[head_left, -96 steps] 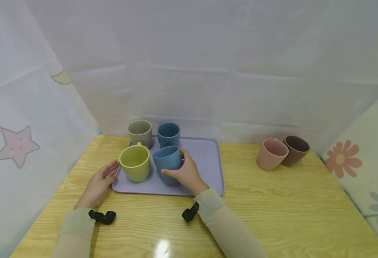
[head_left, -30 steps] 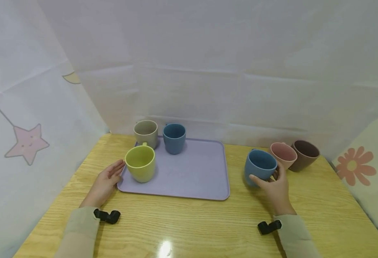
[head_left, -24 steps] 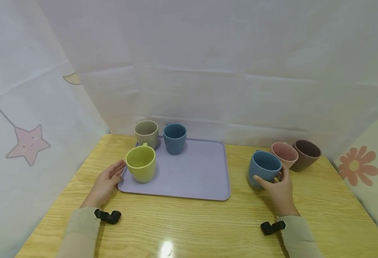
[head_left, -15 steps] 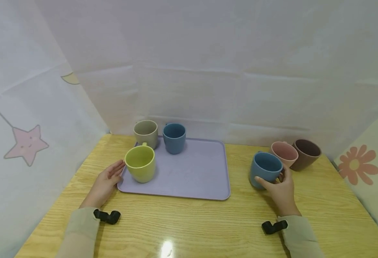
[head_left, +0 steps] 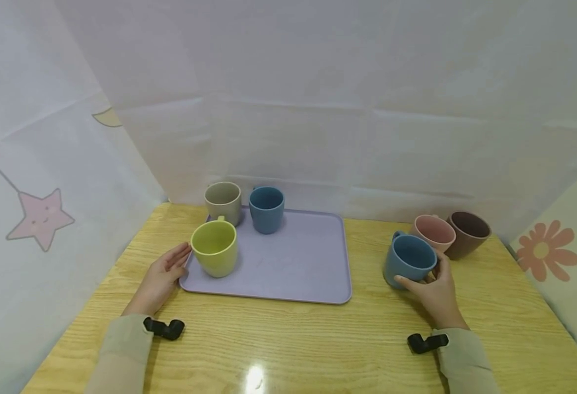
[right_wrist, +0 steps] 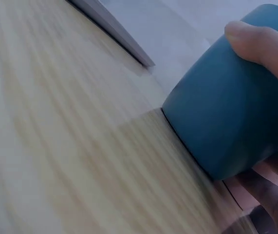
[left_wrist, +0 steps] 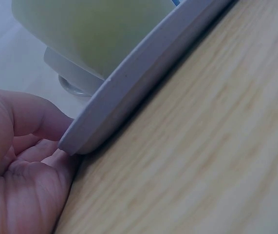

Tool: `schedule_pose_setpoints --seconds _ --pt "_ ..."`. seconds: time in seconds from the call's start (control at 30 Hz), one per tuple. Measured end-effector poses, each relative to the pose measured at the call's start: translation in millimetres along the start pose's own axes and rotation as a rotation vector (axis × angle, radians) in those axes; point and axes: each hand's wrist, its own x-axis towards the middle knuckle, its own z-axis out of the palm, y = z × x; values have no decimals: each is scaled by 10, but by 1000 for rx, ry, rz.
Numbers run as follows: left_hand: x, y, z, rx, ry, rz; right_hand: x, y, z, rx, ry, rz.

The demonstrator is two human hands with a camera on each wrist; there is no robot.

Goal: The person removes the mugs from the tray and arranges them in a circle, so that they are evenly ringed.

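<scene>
My right hand [head_left: 438, 287] grips a blue mug [head_left: 402, 267] to the right of the tray, thumb on its near side. The mug's handle points back. In the right wrist view the mug's [right_wrist: 226, 102] base meets the tabletop, and some fingers are hidden behind it. At the near-left corner of the purple tray [head_left: 298, 273], my left hand [head_left: 155, 282] touches the rim with thumb and fingers, its fingers fairly straight. Beside it on the tray stands a yellow-green mug [head_left: 218, 260]. Behind that are a grey mug [head_left: 224, 208] and a second blue mug [head_left: 267, 216].
Right behind the held mug stand a pink mug [head_left: 433, 232] and a brown mug [head_left: 467, 241], close together. The wooden table [head_left: 288, 345] ends at a pale cloth backdrop [head_left: 288, 148]. The tray's right side lies between the mugs on it and the right-hand group.
The right hand has carried the blue mug from the tray to the table on the right. Over the last second it shifted slightly further right. The left hand stays at the tray's corner.
</scene>
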Motion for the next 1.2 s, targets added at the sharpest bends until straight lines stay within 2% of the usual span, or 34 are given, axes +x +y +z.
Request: schedule_pose_setpoints --seconds 0.27,0.43,0.67,0.8,0.93,1.07,1.2 --pt "25 -16 -2 -16 -7 -1 6 44 -106 -76 -6 -71" --pt "32 -28 -1 -13 -10 3 1 72 -165 -109 -25 -84" --pt "11 -16 2 1 -6 13 34 87 -168 -87 -37 -72" --pt "9 -22 -6 14 -6 18 44 33 -161 0 -34 -107" --pt "14 -30 -15 30 -4 23 48 -73 -172 90 21 -160" --pt "22 -37 -18 25 -6 26 54 -186 -190 83 107 -208" --pt "28 -39 -12 24 -6 24 59 -309 -197 48 215 -296"
